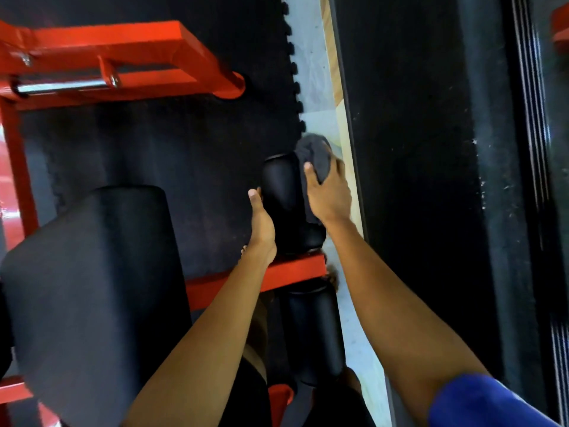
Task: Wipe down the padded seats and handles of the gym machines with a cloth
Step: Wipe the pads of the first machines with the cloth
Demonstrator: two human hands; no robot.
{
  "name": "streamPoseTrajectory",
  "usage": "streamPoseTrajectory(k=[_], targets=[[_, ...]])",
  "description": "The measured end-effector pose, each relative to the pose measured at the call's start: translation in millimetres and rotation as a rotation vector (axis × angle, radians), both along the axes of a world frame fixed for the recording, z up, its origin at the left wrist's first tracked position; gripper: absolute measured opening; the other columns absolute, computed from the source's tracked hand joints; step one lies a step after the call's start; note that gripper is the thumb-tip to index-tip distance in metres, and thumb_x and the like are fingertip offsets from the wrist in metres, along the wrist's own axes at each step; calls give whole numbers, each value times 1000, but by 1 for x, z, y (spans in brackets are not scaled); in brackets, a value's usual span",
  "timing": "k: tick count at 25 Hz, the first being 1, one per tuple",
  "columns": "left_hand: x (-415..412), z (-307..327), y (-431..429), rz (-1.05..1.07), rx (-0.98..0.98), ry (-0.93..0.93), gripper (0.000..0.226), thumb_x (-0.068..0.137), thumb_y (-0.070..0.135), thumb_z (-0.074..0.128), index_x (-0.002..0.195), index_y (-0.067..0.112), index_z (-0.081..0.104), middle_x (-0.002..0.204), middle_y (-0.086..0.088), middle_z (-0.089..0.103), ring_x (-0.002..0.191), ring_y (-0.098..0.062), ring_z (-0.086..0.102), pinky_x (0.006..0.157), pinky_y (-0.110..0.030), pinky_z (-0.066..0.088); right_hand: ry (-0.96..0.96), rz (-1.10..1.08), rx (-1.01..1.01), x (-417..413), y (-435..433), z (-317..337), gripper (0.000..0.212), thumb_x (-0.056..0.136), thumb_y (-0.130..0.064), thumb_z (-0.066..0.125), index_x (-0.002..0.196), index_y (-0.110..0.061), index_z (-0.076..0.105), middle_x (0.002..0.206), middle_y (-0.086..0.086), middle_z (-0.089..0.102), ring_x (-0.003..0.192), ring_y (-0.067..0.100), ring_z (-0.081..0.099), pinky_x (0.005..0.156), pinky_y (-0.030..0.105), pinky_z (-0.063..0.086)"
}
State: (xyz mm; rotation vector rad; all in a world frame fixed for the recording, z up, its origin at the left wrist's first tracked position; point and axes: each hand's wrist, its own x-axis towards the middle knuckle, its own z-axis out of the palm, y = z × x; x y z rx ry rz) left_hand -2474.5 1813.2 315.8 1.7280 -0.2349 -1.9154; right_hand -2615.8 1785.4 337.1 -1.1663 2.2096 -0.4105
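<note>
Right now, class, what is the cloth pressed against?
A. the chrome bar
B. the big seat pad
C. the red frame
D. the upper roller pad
D: the right hand holds the cloth against the upper roller pad, which the left hand grips from the other side.

R hand (pixel 328 192) pressing dark cloth (pixel 315 155) on roller pad (pixel 281 186), L hand (pixel 261 220) steadying (red frame (pixel 294 269) below)

No legible text, label, brand or number was readable anywhere: roller pad (pixel 280 186), cloth (pixel 315 155), seat pad (pixel 92 272), red frame (pixel 101 41) all plain.
</note>
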Motion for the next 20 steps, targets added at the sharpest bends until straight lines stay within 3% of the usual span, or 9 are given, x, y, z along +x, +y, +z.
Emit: streamPoseTrajectory(k=[1,3,7,9,11,13,15,18,20], targets=[[1,0,-7,-4,-11,18,76,95,80,21,157,38,34,156,10,41,142,-12,40,121,-37,29,-95,-130,70,-4,11,-2,63,104,-59,43,159,-30,32,155,4,43,130,39,55,105,53,48],[2,-6,-17,-45,-9,5,80,92,83,20,154,37,39,156,5,45,143,-17,42,122,-42,31,-135,-223,111,-2,48,-1,65,104,-59,42,158,-25,34,153,5,45,132,38,53,107,52,46],[0,-23,-6,-75,22,98,106,67,101,34,144,30,56,143,-4,61,135,-23,54,118,-46,37,139,28,-13,45,115,22,65,100,-58,46,160,-37,30,164,9,32,140,39,43,110,54,40],[-3,-23,-2,-30,29,157,101,73,96,42,134,19,65,132,-10,68,128,-27,60,117,-46,39,256,191,-99,50,99,20,63,99,-54,48,159,-40,33,164,12,33,136,41,46,106,56,41],[-4,-25,-3,-53,10,139,108,67,99,46,140,21,61,141,-6,63,134,-23,56,120,-46,35,309,299,-125,40,49,11,63,99,-54,48,159,-42,33,164,10,33,134,40,48,104,55,43],[-3,-37,-4,-16,38,77,124,55,107,42,150,28,49,153,-1,51,141,-20,47,121,-45,31,213,249,-76,21,0,6,64,100,-58,45,160,-40,30,161,6,35,132,39,51,103,55,46],[-1,-35,-3,-42,49,56,130,50,110,40,154,32,40,160,0,41,146,-20,40,123,-46,29,-4,44,20,0,-21,-1,64,103,-60,42,159,-34,30,157,4,40,130,40,53,104,54,45],[-2,-19,-7,-43,23,44,126,55,108,34,157,34,33,164,-2,33,149,-22,34,124,-48,26,-166,-151,129,-10,19,0,67,104,-60,42,160,-25,31,155,7,42,134,41,51,107,50,42],[-3,-20,-7,-57,35,47,127,57,107,34,157,29,36,161,-3,39,147,-24,38,123,-48,28,-152,-159,98,2,73,8,67,104,-57,45,161,-25,30,157,9,38,138,40,47,108,50,43]])
